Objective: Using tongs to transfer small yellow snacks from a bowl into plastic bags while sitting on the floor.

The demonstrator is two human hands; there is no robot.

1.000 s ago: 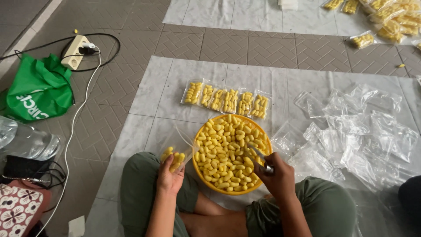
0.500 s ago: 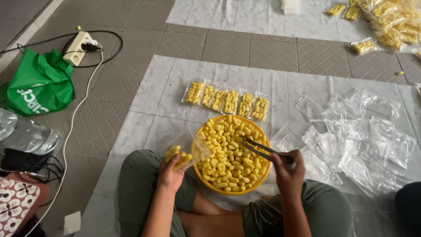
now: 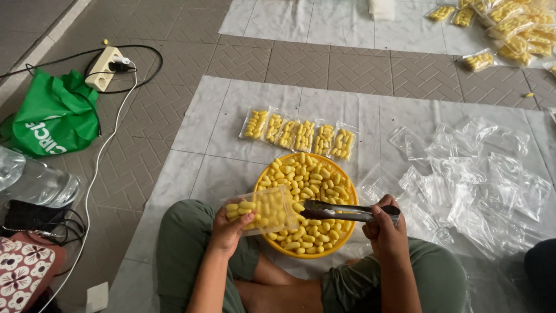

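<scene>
The small clear bag (image 3: pixel 263 210), part-filled with yellow oval pieces, sits in the left hand (image 3: pixel 227 227), whose fingers are curled around its near end so the open mouth faces right, over the rim of the yellow bowl (image 3: pixel 341 243). The right hand (image 3: pixel 385 229) is closed around the handle end of a pair of metal tongs (image 3: pixel 341 211), whose tips point left and lie just short of the bag's mouth; whether a piece sits between the tips cannot be told. The bowl, heaped with the same yellow pieces (image 3: pixel 310 185), rests on the floor between the two hands, just ahead of the person's crossed legs in green trousers (image 3: pixel 185 243). To fill the bag cleanly, it seems best to keep the mouth held wide and low over the bowl, so any piece that slips drops back in, and to squeeze the tongs lightly, since the pieces look soft. Beyond the bowl, away from both hands, a row of filled bags (image 3: pixel 298 136) lies side by side on a pale sheet (image 3: pixel 231 110). To the right of the right hand spreads a loose heap of empty clear bags (image 3: pixel 469 185). Far to the left of the left hand lie a green cloth bag (image 3: pixel 55 116), a power strip (image 3: pixel 104 66) with a white cable, and clear water bottles (image 3: pixel 35 182). More filled bags (image 3: pixel 509 26) are piled far ahead to the right.
</scene>
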